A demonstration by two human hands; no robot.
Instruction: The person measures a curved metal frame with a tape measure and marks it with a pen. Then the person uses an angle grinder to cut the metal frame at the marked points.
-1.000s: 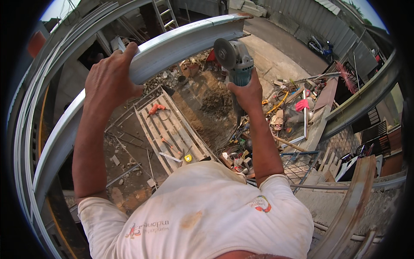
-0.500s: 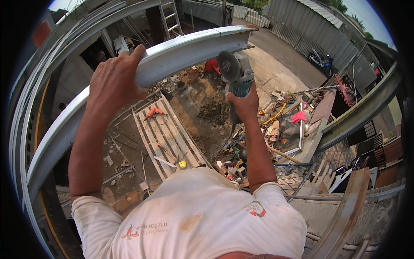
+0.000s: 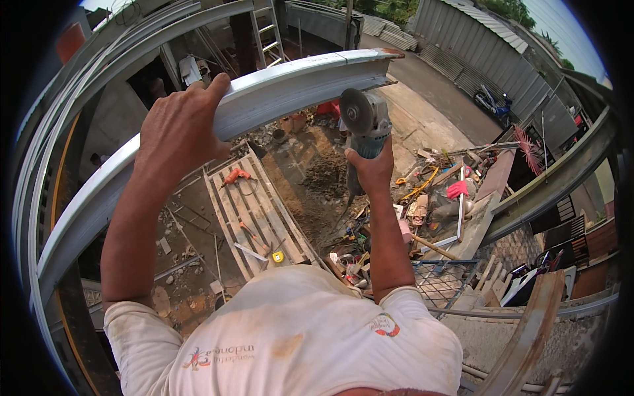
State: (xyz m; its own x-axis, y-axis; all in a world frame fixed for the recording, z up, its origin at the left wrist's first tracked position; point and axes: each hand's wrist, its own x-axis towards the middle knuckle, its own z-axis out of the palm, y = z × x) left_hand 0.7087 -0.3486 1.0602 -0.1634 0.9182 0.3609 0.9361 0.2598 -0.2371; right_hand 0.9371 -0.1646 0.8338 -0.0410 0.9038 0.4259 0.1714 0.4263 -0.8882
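A long grey steel beam (image 3: 290,92) with flanges curves across the fisheye picture from lower left to upper right. My left hand (image 3: 186,125) is closed over its upper flange, with the thumb down along the near side. Near the beam's far right end, my right hand (image 3: 371,165) wraps the body of an angle grinder (image 3: 372,135). The grinder is held upright, its round disc (image 3: 356,112) just below the beam's lower edge. Whether the disc touches the steel, I cannot tell. A cable hangs from the grinder's lower end.
Far below stands a slatted wooden platform (image 3: 261,211) bearing an orange power drill (image 3: 236,175), a hammer and a yellow tape measure (image 3: 278,257). Scrap and tools heap up on the right, with a pink glove (image 3: 456,189). More beams (image 3: 555,178) run along both sides; a ladder (image 3: 267,36) leans behind.
The view has shifted slightly, so the beam's right end and the grinder appear a little lower and further right. Both hands keep their grips.
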